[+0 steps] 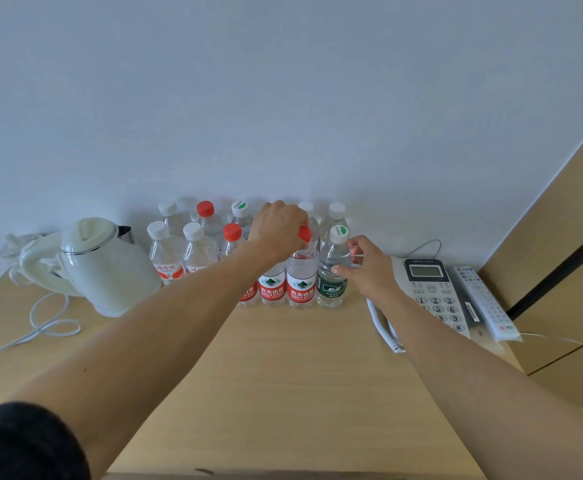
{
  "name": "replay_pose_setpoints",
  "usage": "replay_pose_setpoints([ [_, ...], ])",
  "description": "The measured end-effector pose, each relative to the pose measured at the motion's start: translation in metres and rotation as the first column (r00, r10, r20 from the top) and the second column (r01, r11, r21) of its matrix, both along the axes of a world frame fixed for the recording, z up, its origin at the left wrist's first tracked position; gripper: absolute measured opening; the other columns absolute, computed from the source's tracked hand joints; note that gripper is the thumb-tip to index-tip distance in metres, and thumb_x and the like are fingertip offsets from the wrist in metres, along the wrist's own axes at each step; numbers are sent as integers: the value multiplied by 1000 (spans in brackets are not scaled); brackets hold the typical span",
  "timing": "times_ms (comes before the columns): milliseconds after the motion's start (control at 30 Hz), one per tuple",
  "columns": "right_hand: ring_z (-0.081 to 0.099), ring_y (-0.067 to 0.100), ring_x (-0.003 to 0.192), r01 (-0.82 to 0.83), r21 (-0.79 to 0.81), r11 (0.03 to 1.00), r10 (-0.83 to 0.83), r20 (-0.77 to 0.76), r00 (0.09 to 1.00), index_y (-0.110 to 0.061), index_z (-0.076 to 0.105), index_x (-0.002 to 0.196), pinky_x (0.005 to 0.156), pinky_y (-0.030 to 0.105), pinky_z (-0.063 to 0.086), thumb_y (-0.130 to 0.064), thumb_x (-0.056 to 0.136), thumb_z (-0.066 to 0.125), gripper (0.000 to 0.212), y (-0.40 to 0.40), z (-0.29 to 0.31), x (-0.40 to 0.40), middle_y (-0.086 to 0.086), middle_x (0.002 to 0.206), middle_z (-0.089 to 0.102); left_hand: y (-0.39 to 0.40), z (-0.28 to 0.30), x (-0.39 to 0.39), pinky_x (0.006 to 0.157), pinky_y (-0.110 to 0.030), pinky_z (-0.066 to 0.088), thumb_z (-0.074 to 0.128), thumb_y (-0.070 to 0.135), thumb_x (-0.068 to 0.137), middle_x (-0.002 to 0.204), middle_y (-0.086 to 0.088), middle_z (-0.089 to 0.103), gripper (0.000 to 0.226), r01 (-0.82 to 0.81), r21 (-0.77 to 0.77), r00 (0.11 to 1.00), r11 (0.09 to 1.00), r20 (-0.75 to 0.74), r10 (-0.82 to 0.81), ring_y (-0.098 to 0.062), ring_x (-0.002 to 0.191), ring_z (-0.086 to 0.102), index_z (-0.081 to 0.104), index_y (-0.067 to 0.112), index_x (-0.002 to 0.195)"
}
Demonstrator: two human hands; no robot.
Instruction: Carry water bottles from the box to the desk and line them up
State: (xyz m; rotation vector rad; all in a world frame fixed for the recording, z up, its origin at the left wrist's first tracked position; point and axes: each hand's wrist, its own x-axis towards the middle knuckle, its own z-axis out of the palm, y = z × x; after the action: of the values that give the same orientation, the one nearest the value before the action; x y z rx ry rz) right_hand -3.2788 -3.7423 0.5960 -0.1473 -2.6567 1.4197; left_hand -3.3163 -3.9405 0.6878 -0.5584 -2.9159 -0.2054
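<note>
Clear water bottles (302, 271) upright, two rows against wall, on wooden desk (283, 375), red and white caps

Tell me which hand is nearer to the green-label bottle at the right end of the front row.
Right. The right hand touches the green-label bottle from its right side, thumb on the body. The left hand is to the bottle's left, gripping the top of the neighbouring red-cap bottle.
</note>
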Motion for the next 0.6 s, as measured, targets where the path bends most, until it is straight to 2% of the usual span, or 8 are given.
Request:
replay_pose_setpoints([
  [400,63,22,101,2,-14,1000,-2,17,1000,-19,57,106,85,32,50,-21,71,88,47,0,-1,0,2,106,63,1,-2,2,88,-33,45,75,31,86,104,-4,71,34,-29,18,1000,999,11,29,-23,100,61,70,21,118],
  [600,63,22,100,-3,1,1000,3,21,1000,-19,56,109,83,31,48,-23,72,87,49,-1,1,1,1,106,63,0,-4,3,94,-35,42,76,33,85,108,-3,71,41,-39,16,999,999,3,39,-24,104,59,67,23,124],
])
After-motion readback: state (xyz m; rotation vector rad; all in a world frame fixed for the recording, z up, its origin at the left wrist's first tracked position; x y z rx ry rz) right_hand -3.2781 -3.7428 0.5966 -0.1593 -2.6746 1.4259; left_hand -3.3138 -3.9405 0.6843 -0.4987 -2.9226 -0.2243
